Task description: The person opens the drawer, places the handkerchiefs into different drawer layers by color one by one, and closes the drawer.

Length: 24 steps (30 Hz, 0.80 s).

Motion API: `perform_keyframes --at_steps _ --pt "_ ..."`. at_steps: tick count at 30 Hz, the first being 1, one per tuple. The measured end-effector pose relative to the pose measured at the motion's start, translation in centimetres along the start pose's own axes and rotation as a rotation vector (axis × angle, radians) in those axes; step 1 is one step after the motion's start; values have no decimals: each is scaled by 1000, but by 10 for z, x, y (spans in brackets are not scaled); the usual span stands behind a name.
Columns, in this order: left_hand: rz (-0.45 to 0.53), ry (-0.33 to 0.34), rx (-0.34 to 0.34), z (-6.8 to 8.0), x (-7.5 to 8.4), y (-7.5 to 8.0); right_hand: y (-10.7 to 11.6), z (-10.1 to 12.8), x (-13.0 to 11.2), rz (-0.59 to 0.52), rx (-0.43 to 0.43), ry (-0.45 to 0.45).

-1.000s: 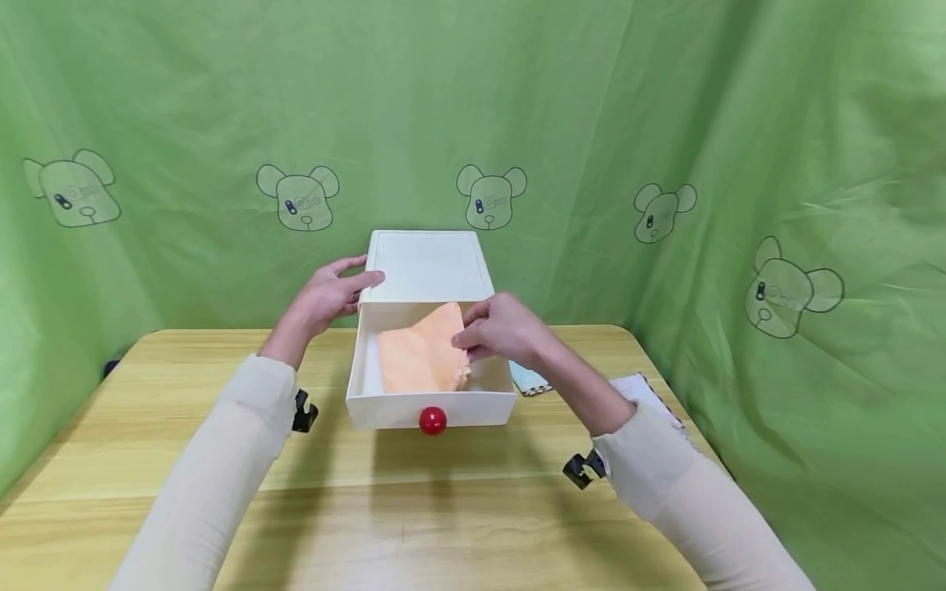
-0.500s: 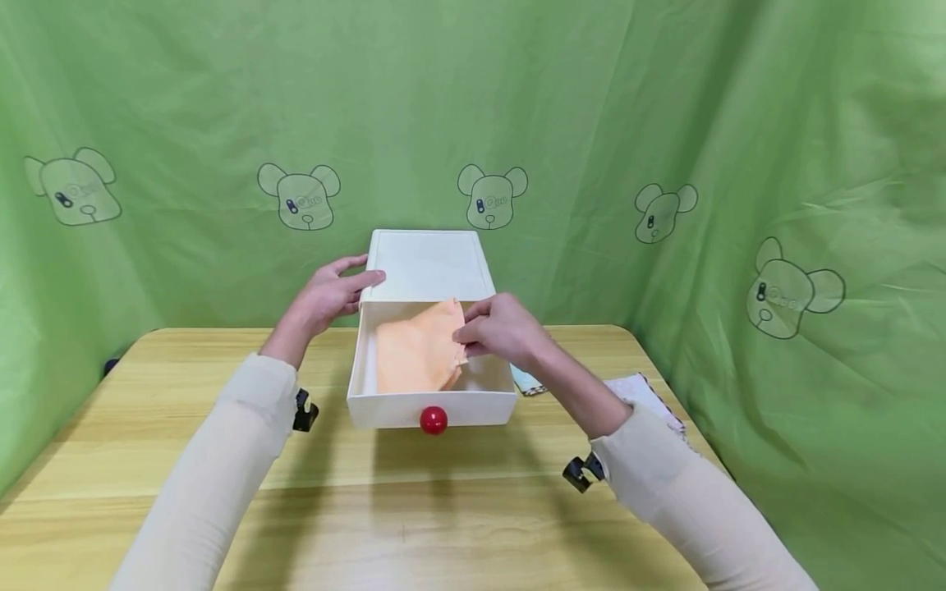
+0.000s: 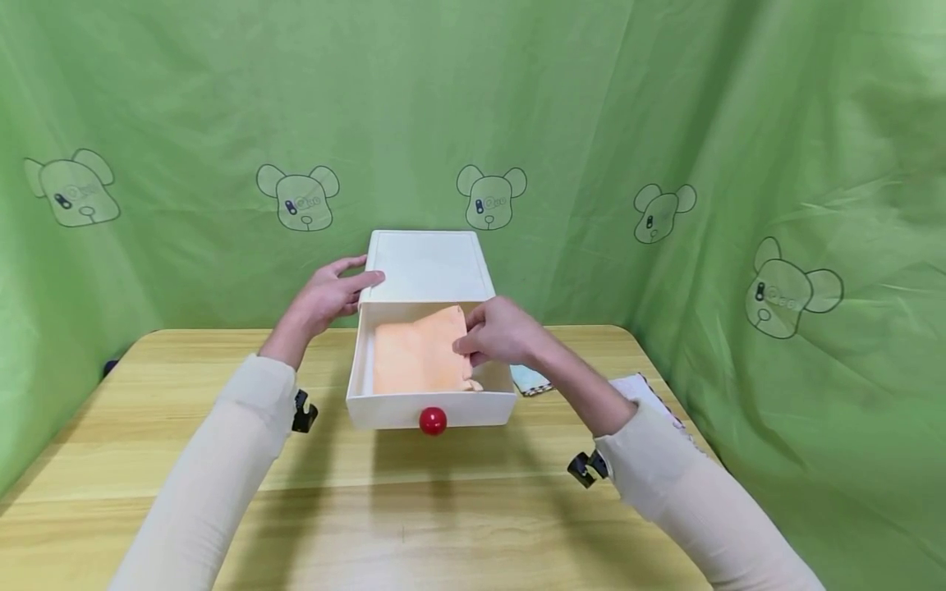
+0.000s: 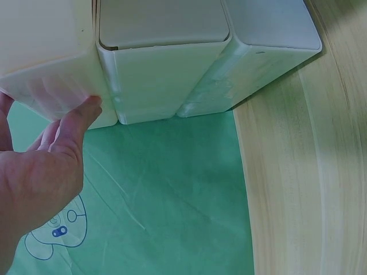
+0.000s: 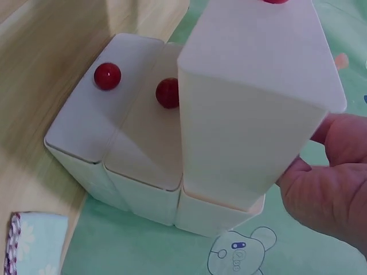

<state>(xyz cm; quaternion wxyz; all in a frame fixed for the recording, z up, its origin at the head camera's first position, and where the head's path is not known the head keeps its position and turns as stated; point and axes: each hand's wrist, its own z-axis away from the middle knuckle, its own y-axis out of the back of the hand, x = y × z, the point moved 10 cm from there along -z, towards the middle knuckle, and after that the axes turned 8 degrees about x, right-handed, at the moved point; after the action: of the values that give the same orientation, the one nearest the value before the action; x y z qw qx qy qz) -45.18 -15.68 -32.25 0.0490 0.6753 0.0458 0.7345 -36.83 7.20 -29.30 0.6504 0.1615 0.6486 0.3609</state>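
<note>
A white drawer cabinet [image 3: 429,264] stands at the back of the table, its top drawer [image 3: 390,413] pulled out toward me by a red knob's [image 3: 433,421] side. Inside that drawer lies a peach-orange cloth [image 3: 415,355], spread fairly flat. My right hand [image 3: 508,332] reaches over the drawer's right wall and pinches the cloth near its right edge; the wall hides the cloth in the right wrist view. At the cabinet's left side, my left hand [image 3: 323,297] rests with its thumb on the top and its extended fingers along the side [image 4: 69,86].
Two lower drawers with red knobs [image 5: 107,76] are closed beneath. A light-blue patterned cloth [image 3: 530,380] lies right of the cabinet, and a pale cloth with a dark edge [image 3: 645,391] is farther right. Green curtain [image 3: 414,98] hangs behind the wooden table [image 3: 296,509].
The cloth's right edge has lifted slightly, then dropped lower and spread toward the drawer's right side. My right hand has moved slightly with it. The left hand stays in place.
</note>
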Motion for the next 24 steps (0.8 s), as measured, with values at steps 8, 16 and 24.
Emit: perform_keyframes --at_steps 8,16,24 --pt "12 -1 -2 -1 0 0 -1 2 0 22 -52 4" --pt "1 -2 -3 0 0 -1 1 5 1 -49 -71 -16" --pt "2 -1 -1 1 -1 -1 10 10 -3 -124 -97 -13"
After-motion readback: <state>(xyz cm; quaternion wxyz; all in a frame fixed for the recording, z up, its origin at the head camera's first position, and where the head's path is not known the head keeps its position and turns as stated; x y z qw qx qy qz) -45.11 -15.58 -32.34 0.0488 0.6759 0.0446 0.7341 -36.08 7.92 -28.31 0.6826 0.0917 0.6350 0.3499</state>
